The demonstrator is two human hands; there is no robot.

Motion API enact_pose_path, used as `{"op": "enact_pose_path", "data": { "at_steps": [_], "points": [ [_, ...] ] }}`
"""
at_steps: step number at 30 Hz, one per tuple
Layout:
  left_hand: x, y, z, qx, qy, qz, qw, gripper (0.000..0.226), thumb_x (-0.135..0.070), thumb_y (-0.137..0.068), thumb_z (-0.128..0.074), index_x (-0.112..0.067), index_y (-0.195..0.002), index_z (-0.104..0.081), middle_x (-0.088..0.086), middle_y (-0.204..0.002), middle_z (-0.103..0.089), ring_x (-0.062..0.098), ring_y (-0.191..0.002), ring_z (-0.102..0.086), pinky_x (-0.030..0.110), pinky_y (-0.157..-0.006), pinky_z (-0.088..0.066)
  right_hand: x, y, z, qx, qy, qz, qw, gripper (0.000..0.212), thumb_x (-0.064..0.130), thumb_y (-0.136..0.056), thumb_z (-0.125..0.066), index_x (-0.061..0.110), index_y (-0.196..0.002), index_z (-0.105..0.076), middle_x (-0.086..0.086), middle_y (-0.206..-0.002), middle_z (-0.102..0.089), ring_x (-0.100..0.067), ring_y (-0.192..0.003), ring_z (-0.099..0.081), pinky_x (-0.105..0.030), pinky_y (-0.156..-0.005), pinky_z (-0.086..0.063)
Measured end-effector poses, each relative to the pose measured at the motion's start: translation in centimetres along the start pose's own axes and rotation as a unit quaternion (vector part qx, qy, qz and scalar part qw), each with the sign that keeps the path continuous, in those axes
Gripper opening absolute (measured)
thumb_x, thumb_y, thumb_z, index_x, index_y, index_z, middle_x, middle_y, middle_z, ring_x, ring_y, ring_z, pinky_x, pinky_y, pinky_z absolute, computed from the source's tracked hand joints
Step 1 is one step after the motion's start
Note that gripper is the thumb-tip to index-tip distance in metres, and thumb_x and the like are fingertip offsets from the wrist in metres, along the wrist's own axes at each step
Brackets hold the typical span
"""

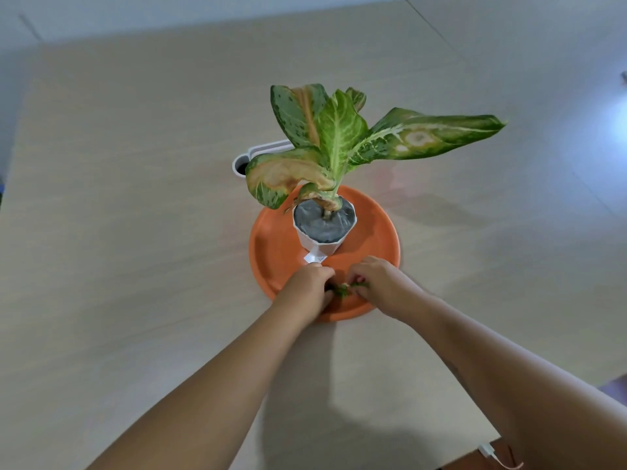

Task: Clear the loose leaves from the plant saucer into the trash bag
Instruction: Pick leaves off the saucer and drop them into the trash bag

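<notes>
No text, brand, number or sign can be read anywhere in the head view. The one thing that bears print is a small white label (315, 257) at the near foot of the white pot (324, 244), lying on the orange saucer (274, 252). It carries a few dark marks that could be a barcode or small lettering, but they are too small and blurred to make out. The pot's white wall itself shows no lettering, and the saucer's orange surface carries no print.
</notes>
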State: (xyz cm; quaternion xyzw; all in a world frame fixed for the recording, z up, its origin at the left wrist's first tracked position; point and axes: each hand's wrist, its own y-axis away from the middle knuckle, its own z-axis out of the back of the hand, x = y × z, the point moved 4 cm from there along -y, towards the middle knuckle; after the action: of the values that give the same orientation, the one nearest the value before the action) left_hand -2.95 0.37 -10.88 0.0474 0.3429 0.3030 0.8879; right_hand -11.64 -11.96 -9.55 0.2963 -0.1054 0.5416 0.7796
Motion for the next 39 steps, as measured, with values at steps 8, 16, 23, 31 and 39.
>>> {"op": "enact_pose_path", "data": {
  "at_steps": [8, 16, 23, 31, 39],
  "points": [
    [0.5, 0.2, 0.5, 0.038, -0.009, 0.01, 0.999, 0.032, -0.022, -0.075, -0.075, -0.011, -0.103, -0.065, 0.004, -0.104, -0.053, 0.018, -0.09, -0.052, 0.024, -0.071, -0.038, 0.7, -0.3, 0.3, 0.023, 0.017, -0.029, 0.999, 0.043, 0.019, -0.073, -0.078, 0.019, -0.114, -0.065, -0.003, -0.106, -0.051, -0.023, -0.092, -0.056, -0.034, -0.081, -0.049],
    [0.3, 0.4, 0.5, -0.002, 0.032, 0.007, 0.999, 0.019, -0.007, -0.078, -0.063, -0.009, -0.093, -0.073, 0.009, -0.095, -0.065, 0.024, -0.088, -0.061, 0.02, -0.064, -0.031, 0.7, -0.1, -0.9, -0.043, -0.007, -0.016, 0.999, 0.015, 0.002, -0.082, -0.063, 0.006, -0.094, -0.07, 0.0, -0.091, -0.051, -0.019, -0.08, -0.054, -0.019, -0.069, -0.036],
    [1.2, 0.4, 2.5, -0.038, 0.127, 0.083, 0.988, 0.013, -0.007, -0.081, -0.066, -0.011, -0.089, -0.075, 0.005, -0.09, -0.072, 0.019, -0.084, -0.065, 0.024, -0.071, -0.049, 0.5, 0.0, -0.6, -0.108, -0.075, -0.035, 0.991, 0.018, -0.002, -0.081, -0.062, 0.005, -0.094, -0.072, -0.001, -0.084, -0.057, -0.015, -0.077, -0.052, -0.026, -0.072, -0.046],
    [1.1, 0.1, 2.5, 0.086, -0.05, 0.05, 0.994, 0.016, -0.013, -0.082, -0.068, -0.009, -0.098, -0.071, 0.012, -0.102, -0.067, 0.028, -0.092, -0.063, 0.03, -0.075, -0.049, 1.0, -1.5, -2.2, -0.061, -0.046, -0.025, 0.997, 0.01, 0.003, -0.084, -0.063, 0.004, -0.09, -0.07, -0.011, -0.095, -0.063, -0.026, -0.086, -0.06, -0.015, -0.069, -0.034],
    [0.9, -0.5, 2.0, 0.143, -0.081, 0.055, 0.985, 0.026, -0.02, -0.082, -0.072, -0.007, -0.104, -0.07, 0.011, -0.107, -0.068, 0.027, -0.097, -0.063, 0.032, -0.081, -0.049, -1.1, -1.0, 2.3, -0.036, -0.033, -0.026, 0.998, 0.02, 0.004, -0.088, -0.055, 0.019, -0.075, -0.057, 0.003, -0.084, -0.054, -0.02, -0.076, -0.054, -0.014, -0.061, -0.039]
  ]
}}
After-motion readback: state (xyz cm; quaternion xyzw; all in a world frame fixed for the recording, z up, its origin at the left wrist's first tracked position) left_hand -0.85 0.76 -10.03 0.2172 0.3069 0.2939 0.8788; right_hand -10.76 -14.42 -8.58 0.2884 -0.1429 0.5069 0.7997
